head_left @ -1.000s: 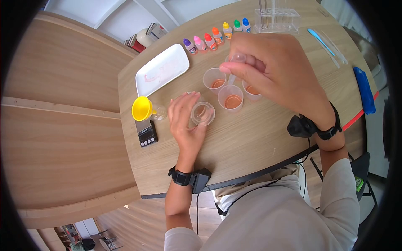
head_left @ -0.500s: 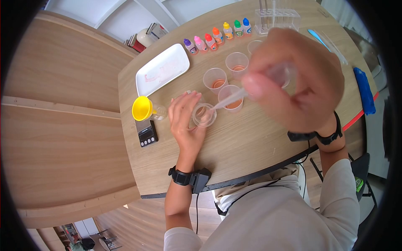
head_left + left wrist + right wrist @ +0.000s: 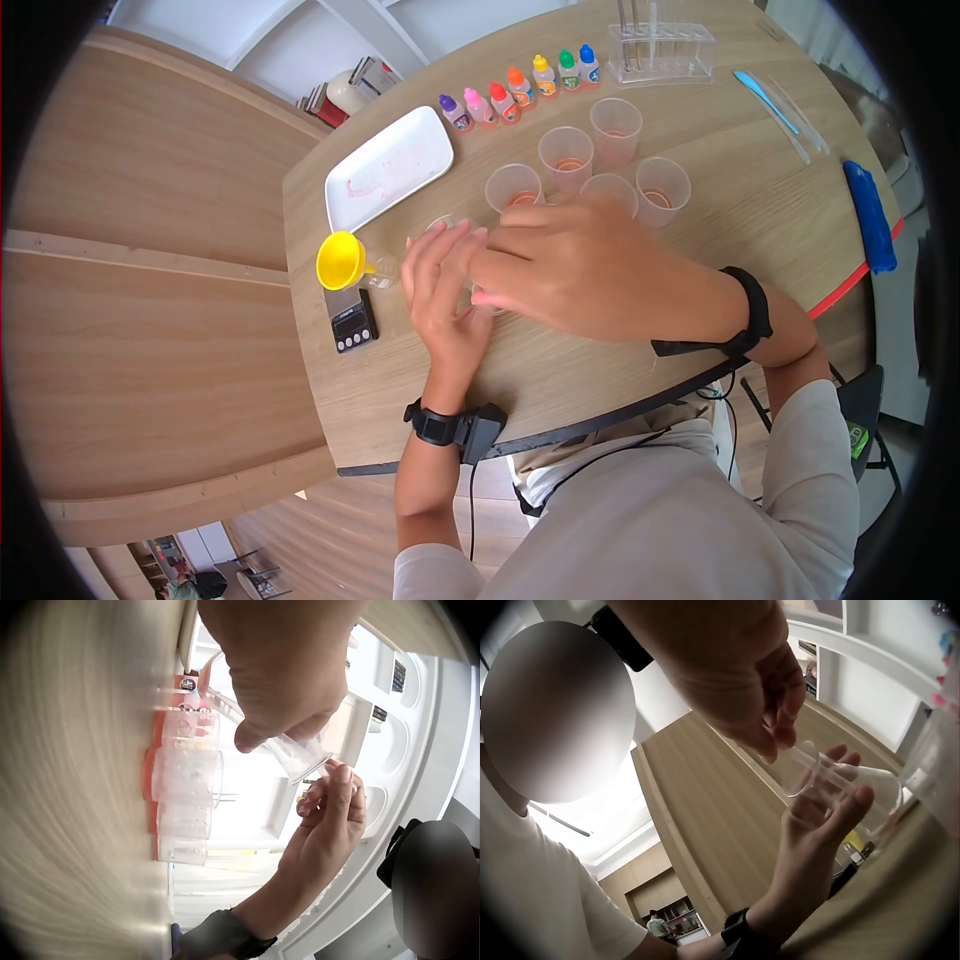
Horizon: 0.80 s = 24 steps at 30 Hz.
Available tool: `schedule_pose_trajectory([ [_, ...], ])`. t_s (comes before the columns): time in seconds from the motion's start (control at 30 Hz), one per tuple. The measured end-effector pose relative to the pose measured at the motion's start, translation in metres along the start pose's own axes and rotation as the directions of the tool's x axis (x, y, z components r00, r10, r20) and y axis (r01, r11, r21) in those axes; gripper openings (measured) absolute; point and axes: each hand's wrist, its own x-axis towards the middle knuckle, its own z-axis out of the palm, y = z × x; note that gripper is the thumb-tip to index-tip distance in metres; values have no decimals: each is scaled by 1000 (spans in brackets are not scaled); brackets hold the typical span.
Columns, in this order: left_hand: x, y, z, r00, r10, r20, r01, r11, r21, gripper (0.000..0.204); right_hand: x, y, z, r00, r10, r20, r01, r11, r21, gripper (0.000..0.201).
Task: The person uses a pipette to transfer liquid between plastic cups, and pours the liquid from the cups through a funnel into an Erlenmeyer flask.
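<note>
My left hand (image 3: 440,290) grips a clear conical flask (image 3: 881,799) round its neck. The flask is tilted, with a little reddish liquid (image 3: 206,675) toward its base. Right at its flared mouth, my right hand (image 3: 590,265) pinches a clear plastic dropper (image 3: 804,758), whose stem runs down inside the neck. In the head view the right hand hides the dropper and most of the flask. Beyond the right hand stand several clear plastic cups (image 3: 663,190) holding shallow reddish liquid, one partly covered by that hand.
A yellow funnel (image 3: 340,260) sits in a small glass vessel beside a black scale (image 3: 352,320) at left. Behind are a stained white tray (image 3: 390,150), several colour-capped bottles (image 3: 543,77) and a test-tube rack (image 3: 662,55). A blue tool (image 3: 765,98) and a blue bundle (image 3: 870,217) lie right.
My right hand has moved left from over the cups to the flask, taking the dropper's tip from a cup into the flask's neck. The left hand has hardly moved.
</note>
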Motion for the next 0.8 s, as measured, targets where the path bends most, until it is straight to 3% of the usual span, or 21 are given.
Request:
schedule_pose_trajectory([
  [0.37,-1,-3,1,1000,6,3,-6,1000,8,36,1,2,4,999,28,-29,-27,1000,2,17],
  [0.47,-2,-3,1,1000,1,-9,-1,1000,9,37,4,2,-13,993,116,-6,-116,991,68,19],
  [0.57,-1,1,-1,1000,-7,-24,8,1000,19,36,10,1,-37,986,141,-89,-135,988,70,15],
  [0.63,-1,2,-2,999,-36,-4,36,999,23,37,14,0,-60,953,294,-77,-280,947,157,9],
  [0.67,-1,2,-2,999,-38,-6,38,999,23,37,14,1,-69,953,293,-74,-279,947,158,9],
  [0.73,1,1,-1,999,-26,24,25,999,39,39,15,1,-83,878,416,-238,-344,893,290,7],
  [0.77,2,1,-1,999,-26,23,25,999,39,39,17,0,-90,878,416,-238,-344,893,289,7],
  [0.8,2,1,-1,1000,-19,22,17,998,54,42,19,0,-96,862,451,-233,-432,893,130,8],
])
